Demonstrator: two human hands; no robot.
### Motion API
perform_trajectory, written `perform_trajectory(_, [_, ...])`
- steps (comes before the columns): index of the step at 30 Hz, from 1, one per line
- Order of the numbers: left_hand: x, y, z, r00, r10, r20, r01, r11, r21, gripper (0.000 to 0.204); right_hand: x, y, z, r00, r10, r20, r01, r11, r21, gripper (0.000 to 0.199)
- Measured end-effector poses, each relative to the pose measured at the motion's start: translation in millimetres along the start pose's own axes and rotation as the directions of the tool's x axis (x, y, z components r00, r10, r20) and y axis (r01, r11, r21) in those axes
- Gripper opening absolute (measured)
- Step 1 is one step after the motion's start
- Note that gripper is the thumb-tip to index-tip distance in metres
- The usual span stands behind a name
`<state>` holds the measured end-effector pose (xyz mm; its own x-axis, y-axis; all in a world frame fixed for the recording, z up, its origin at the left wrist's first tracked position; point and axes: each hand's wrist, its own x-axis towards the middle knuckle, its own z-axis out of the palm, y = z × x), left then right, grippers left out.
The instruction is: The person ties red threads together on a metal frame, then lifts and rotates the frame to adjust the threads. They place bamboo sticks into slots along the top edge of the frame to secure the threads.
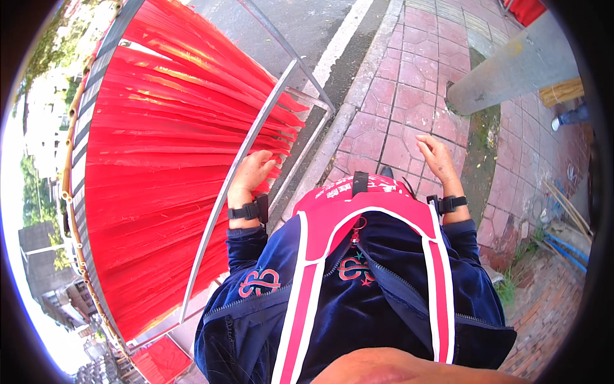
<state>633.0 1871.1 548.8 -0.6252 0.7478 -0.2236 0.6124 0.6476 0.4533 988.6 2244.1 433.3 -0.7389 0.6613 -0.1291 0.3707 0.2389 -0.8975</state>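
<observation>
Long red strips (173, 141), apparently of cloth, hang close together from a rack on my left. A slanting grey metal bar (238, 163) crosses in front of them. My left hand (251, 170) is beside this bar, in front of the strips' loose ends, with its fingers loosely bent and apart. Whether it touches a strip I cannot tell. Over the pavement, my right hand (437, 157) holds nothing, its thumb and fingers apart. I wear a pink apron (364, 203) with white edging over a dark blue velvet jacket (345, 307), and a black band on each wrist.
A bamboo pole (71, 160) and striped bar (80, 147) run along the rack's far left. Pink paving (409, 96) meets a kerb (368, 77) and grey road. A thick grey post (511, 67) stands at right, near a person's leg (571, 116) and some blue rods (566, 253).
</observation>
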Motion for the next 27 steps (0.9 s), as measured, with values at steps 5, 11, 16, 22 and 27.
perform_trajectory(5, [73, 56, 9, 0.996, 0.026, -0.084, -0.022, 0.999, 0.047, 0.032, 54, 10, -65, 0.995, 0.08, 0.056, -0.073, 0.991, -0.116, 0.024])
perform_trajectory(11, [136, 88, 18, 0.988, -0.072, 0.134, 0.07, 0.997, 0.027, 0.033, 101, 38, -85, 0.993, 0.088, 0.085, -0.084, 0.996, -0.041, 0.025])
perform_trajectory(16, [223, 84, 33, 0.98, 0.021, 0.2, -0.03, 0.999, 0.043, 0.028, 132, 61, -93, 0.984, 0.154, 0.087, -0.16, 0.985, 0.066, 0.027])
perform_trajectory(22, [344, 84, 46, 0.963, 0.186, 0.194, -0.198, 0.979, 0.043, 0.031, 195, 59, -141, 0.972, 0.236, -0.019, -0.237, 0.968, -0.089, 0.029])
perform_trajectory(27, [413, 103, 42, 0.957, 0.262, 0.126, -0.272, 0.959, 0.076, 0.031, 257, 59, -153, 0.948, 0.319, -0.01, -0.319, 0.948, -0.018, 0.033])
